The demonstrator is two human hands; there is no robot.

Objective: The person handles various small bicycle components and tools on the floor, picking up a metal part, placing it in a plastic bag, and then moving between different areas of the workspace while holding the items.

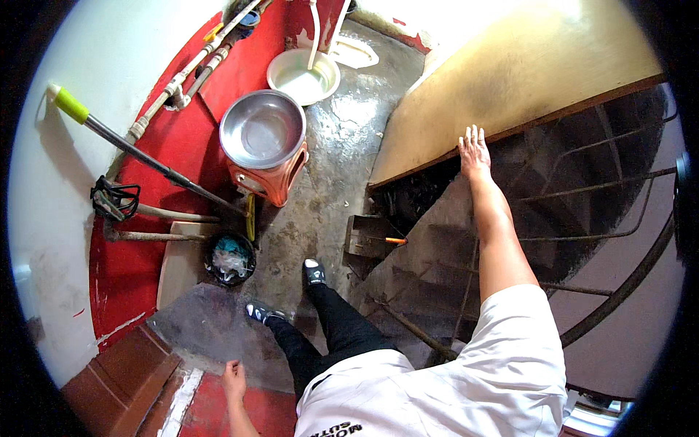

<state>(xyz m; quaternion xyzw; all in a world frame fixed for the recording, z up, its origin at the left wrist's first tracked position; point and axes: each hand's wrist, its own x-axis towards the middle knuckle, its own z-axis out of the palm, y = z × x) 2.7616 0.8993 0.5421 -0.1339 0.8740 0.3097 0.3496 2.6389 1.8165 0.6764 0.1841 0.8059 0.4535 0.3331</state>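
Note:
My right arm reaches forward and to the right. My right hand lies flat, fingers stretched out, at the lower edge of a yellowish panel, seeming to touch it and holding nothing. Low on the left, my left hand hangs beside my body above the red floor. Its fingers are loosely bent, with nothing visible in them. Ahead of my feet, a metal basin rests on an orange plastic stool. Behind it stands a pale basin with a white pipe over it.
A long-handled tool with a green grip leans on the left wall. Below it is a black bin with plastic waste. A metal box stands by dark stairs with a metal railing at right. The far floor looks wet.

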